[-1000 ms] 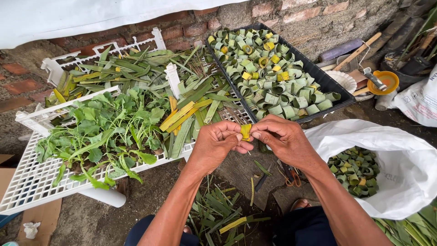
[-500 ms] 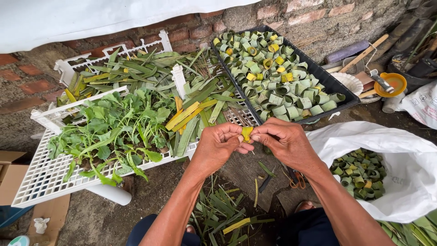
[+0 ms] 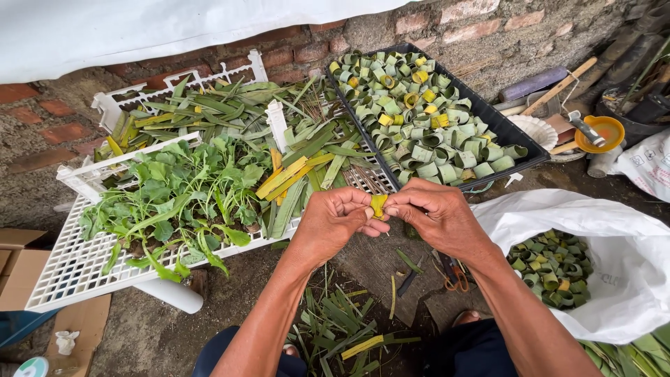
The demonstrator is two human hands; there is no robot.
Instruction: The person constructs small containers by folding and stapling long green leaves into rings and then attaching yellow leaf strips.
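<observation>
1. The left hand [image 3: 333, 222] and right hand [image 3: 433, 213] meet at the middle of the view, fingertips facing each other.
2. Between them sits a small yellow leaf strip [image 3: 378, 204]; both hands pinch it with closed grips, thumb against forefinger on each side.
3. The strip is held in the air above the ground, just in front of the near edge of the black tray [image 3: 520, 136].
4. The tray is packed with rolled leaf rings [image 3: 419, 119], mostly green with a few yellow.
5. To the left lies a white crate [image 3: 70, 269], tipped flat, carrying leafy greens [image 3: 181, 199] and long leaf blades [image 3: 209, 112], some yellow.
6. To the right, a white sack [image 3: 614, 230] lies open with more rolled rings [image 3: 551, 265] inside.
7. Scissors [image 3: 452, 274] with orange handles lie on the ground under the right wrist.
8. Leaf scraps [image 3: 342, 324] are scattered on the ground between the person's knees.
9. An orange bowl [image 3: 600, 132] with a tool in it stands beyond the tray, near the brick wall [image 3: 488, 28].
10. A cardboard box [image 3: 17, 269] sits at the left edge.
</observation>
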